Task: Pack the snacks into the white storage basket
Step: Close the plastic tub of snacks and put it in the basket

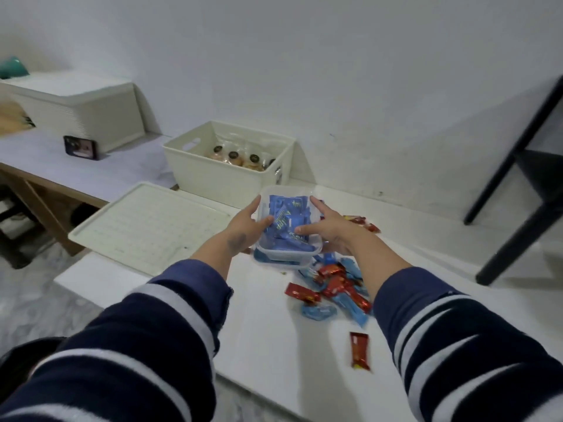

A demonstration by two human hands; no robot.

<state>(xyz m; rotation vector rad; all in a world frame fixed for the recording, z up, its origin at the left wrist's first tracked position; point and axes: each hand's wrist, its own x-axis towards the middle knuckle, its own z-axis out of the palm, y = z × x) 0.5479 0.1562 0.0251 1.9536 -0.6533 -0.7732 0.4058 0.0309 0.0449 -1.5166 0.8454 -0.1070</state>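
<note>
A clear plastic container (288, 254) filled with blue snack packets sits between my hands, held just above the white table. My left hand (243, 229) grips its left side with the thumb over the rim. On the right side, my right hand (330, 228) grips it, thumb lying across the top. The white storage basket (213, 175) stands beyond it against the wall, with several round-lidded snack packs inside. Loose red and blue snack bars (335, 287) lie on the table under my right forearm, and one red bar (359, 350) lies apart, nearer me.
The basket's flat white lid (146, 226) lies to the left, overhanging the table edge. A larger white lidded bin (82, 108) and a phone (80, 146) sit on a lower bench at the far left. Black furniture legs (518, 208) stand at the right.
</note>
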